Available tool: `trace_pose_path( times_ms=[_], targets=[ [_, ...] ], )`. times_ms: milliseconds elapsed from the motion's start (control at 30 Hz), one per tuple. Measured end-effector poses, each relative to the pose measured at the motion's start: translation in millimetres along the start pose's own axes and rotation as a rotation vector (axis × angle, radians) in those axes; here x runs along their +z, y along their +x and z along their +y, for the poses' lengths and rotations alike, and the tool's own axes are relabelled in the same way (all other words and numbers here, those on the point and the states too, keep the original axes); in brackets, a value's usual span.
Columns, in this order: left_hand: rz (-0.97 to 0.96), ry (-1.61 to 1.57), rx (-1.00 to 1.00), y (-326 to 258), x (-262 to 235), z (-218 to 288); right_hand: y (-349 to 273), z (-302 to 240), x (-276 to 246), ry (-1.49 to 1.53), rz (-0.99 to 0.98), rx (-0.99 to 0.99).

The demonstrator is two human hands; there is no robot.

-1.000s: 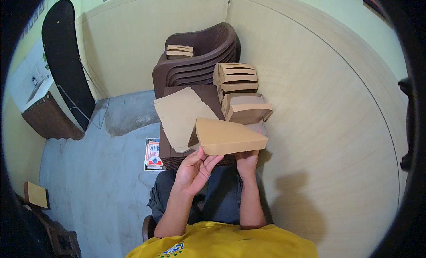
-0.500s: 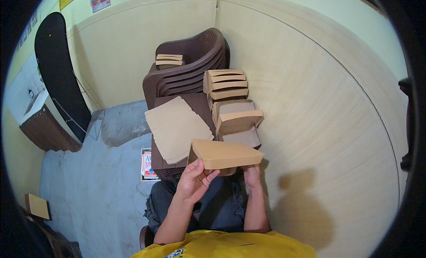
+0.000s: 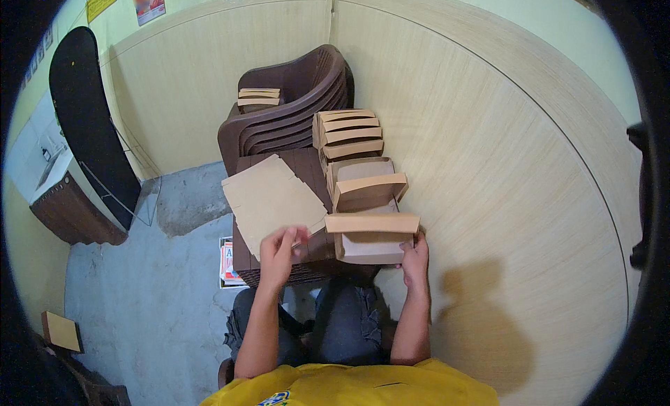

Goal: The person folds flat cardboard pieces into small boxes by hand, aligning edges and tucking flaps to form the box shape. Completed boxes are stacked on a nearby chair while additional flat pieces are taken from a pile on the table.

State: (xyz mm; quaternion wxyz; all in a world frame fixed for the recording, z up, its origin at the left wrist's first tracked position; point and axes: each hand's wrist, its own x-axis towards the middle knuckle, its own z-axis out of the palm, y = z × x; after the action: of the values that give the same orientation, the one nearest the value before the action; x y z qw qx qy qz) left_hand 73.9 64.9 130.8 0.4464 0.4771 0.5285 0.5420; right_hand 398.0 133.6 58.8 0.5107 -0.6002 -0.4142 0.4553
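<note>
On the right, my right hand (image 3: 415, 258) grips the side of an open brown cardboard box (image 3: 373, 224) at its right corner, thumb on the wall. The box's lid flap stands raised at the far side, and its pale inside shows. My left hand (image 3: 279, 256) is apart from the box, over the near edge of a flat cardboard blank (image 3: 272, 196). Its fingers are partly blurred, loosely apart, and seem to hold nothing. The blank lies on a brown stacked plastic surface (image 3: 317, 249). Just beyond the held box stands another open cardboard box (image 3: 370, 189).
Farther back, several folded boxes (image 3: 349, 134) stand in a row along the wood-panelled wall (image 3: 488, 161). Stacked brown chairs (image 3: 293, 120) hold a few more boxes (image 3: 259, 97). Printed papers (image 3: 227, 263) lie beside the stack. A black oval panel (image 3: 91, 120) leans at the left.
The box has been lowered and moved right, its inside now facing me. My left hand has let go of it and moved left toward the flat blank; my right hand still holds it.
</note>
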Motion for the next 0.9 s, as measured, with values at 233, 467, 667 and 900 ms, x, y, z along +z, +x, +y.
trace_pose_path(
  times_ms=[233, 467, 667, 900],
  targets=[
    [-0.137, 0.480, 0.646, 114.2, 29.5, -20.5, -12.8, -5.2, -0.8, 0.473, 0.024, 0.063],
    [-0.087, 0.426, 0.610, 157.4, 48.3, -53.6, 5.3, 8.6, 39.0, 0.333, 0.345, -0.041],
    [-0.143, 0.084, 0.390, 170.7, 56.0, -82.4, 24.9, -17.3, 59.5, -0.390, 0.578, -0.345],
    [-0.124, 0.062, 0.328, 168.9, 57.5, -87.3, 39.5, -34.3, 43.7, -0.832, 0.439, -0.522]
  ],
)
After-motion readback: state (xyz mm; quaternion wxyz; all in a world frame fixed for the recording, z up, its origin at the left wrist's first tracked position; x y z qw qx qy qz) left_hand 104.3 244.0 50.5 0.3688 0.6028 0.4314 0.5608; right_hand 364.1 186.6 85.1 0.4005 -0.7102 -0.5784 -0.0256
